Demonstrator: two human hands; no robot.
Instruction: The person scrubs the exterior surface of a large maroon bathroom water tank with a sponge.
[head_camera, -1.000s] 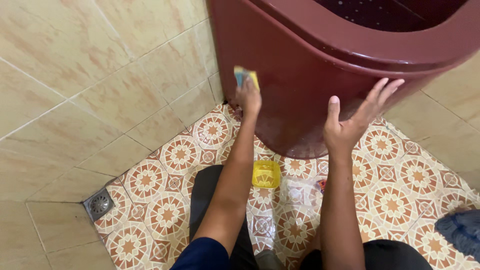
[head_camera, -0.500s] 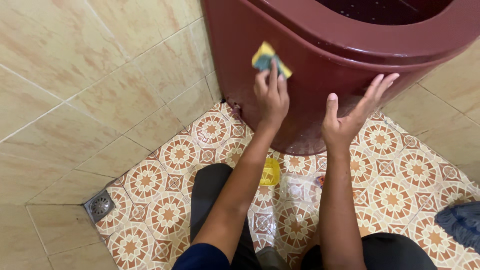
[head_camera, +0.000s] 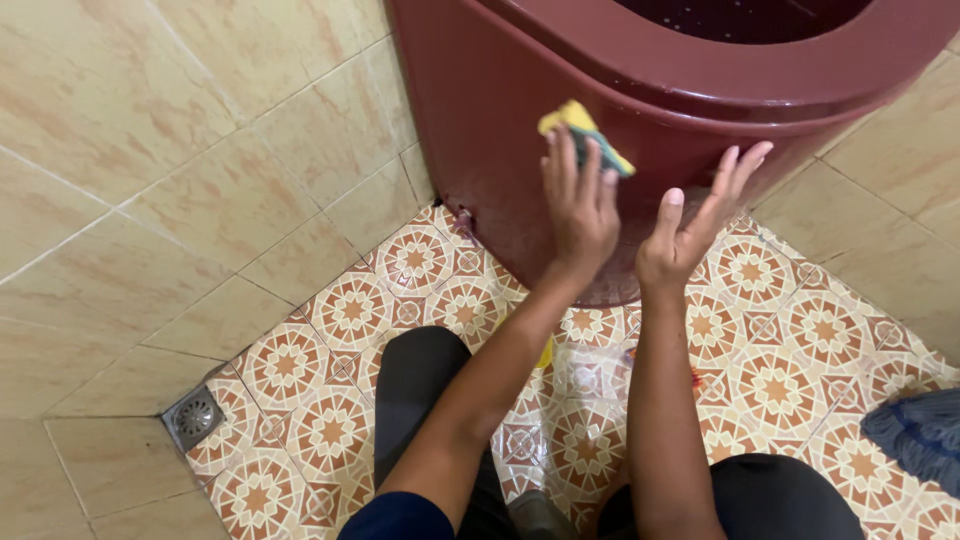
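A big dark red plastic tub (head_camera: 480, 110) stands on the patterned floor against the tiled wall. My left hand (head_camera: 580, 205) presses a yellow and green scrubbing sponge (head_camera: 585, 135) against the tub's outer side, just under the rim. My right hand (head_camera: 695, 225) lies flat on the tub's side to the right of it, fingers spread, holding nothing. Both forearms reach up from the bottom of the view.
A metal floor drain (head_camera: 193, 417) sits at the lower left by the beige wall tiles (head_camera: 150, 170). A small yellow container (head_camera: 545, 352) and a clear plastic bag (head_camera: 588, 372) lie between my arms. A blue cloth (head_camera: 920, 435) lies at the right edge.
My left hand has slid the sponge to the right along the tub's side, from near its left corner to close beside my right hand. The yellow container is now mostly hidden by my arm.
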